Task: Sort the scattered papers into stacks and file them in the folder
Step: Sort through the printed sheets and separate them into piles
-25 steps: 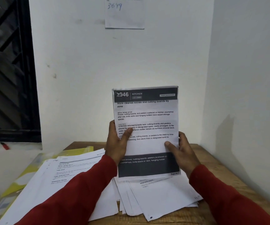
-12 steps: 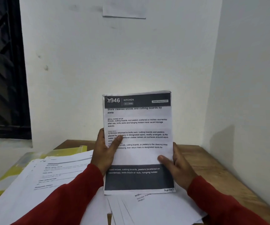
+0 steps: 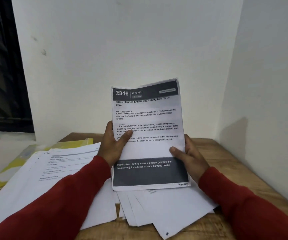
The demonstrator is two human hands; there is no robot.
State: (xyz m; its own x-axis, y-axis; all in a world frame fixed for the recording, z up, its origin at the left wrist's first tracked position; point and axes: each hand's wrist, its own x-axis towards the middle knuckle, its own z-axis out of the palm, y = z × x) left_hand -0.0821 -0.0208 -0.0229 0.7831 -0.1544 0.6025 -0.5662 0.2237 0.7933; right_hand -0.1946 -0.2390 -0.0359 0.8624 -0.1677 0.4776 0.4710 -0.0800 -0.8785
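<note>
sheet [image 3: 148,134] white, dark bands | folder [image 3: 74,142] yellow | sleeves [image 3: 70,193] red

A white printed sheet with dark grey bands [image 3: 148,134], held upright, is the landmark. Behind its lower edge, fanned loose white papers [image 3: 165,207] are partly covered, their printed text mostly hidden. The left thumb [image 3: 125,138] covers several words on the sheet, and the fingers of both hands are out of sight behind it. Left of the sheet, a white paper stack [image 3: 41,172] carries print too blurred to read and runs off the frame's bottom-left edge. Beneath that stack, a yellow plastic folder [image 3: 74,142] shows only its edges.
</note>
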